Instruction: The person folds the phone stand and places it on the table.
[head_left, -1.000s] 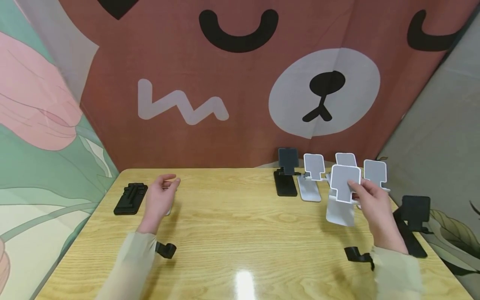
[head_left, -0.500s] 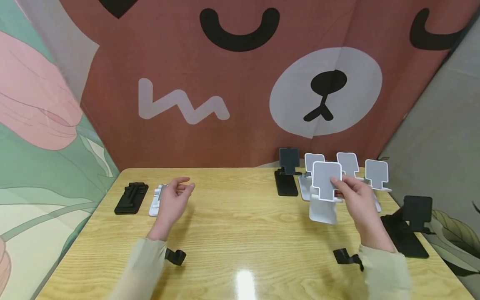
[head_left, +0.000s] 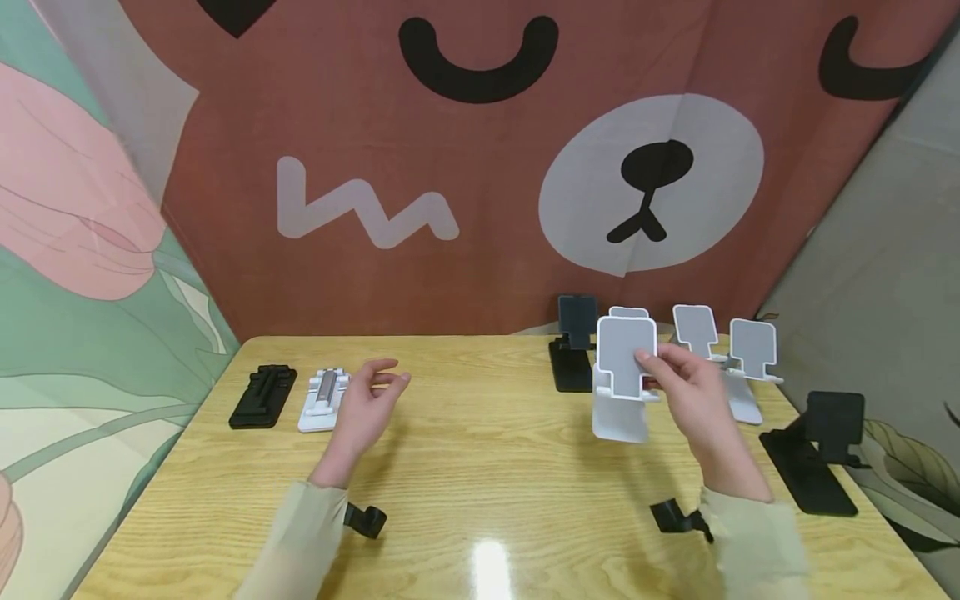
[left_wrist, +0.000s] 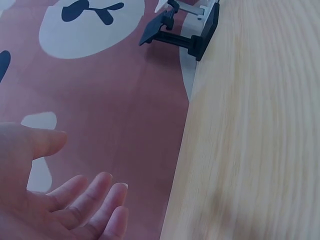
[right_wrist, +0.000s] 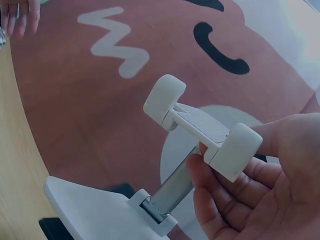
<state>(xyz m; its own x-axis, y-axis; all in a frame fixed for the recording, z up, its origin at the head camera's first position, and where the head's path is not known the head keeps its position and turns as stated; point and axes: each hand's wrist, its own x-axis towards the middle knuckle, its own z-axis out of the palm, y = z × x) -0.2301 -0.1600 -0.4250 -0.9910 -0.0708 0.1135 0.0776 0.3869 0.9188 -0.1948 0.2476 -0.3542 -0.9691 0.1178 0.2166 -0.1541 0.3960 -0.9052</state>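
Observation:
My right hand (head_left: 693, 404) pinches an unfolded white phone stand (head_left: 624, 358) by the side of its grey-padded holder, raised above the table. In the right wrist view, thumb and fingers (right_wrist: 215, 207) hold it near its metal arm (right_wrist: 172, 192), and its white base (right_wrist: 95, 212) hangs at lower left. My left hand (head_left: 366, 417) hovers over the table with loosely bent fingers and nothing in them. Just left of it lies a folded white phone stand (head_left: 317, 408). Farther left is a folded black phone stand (head_left: 262, 398).
Along the back right stand an unfolded black phone stand (head_left: 572, 367) and white ones (head_left: 696, 329) (head_left: 753, 346). Another white one (head_left: 628, 312) is mostly hidden behind the held stand. A larger black stand (head_left: 806, 467) is near the right edge of the wooden table (head_left: 480, 467).
My right hand has moved left, carrying the white phone stand in front of the back row. My left hand has drifted right, uncovering the folded white phone stand.

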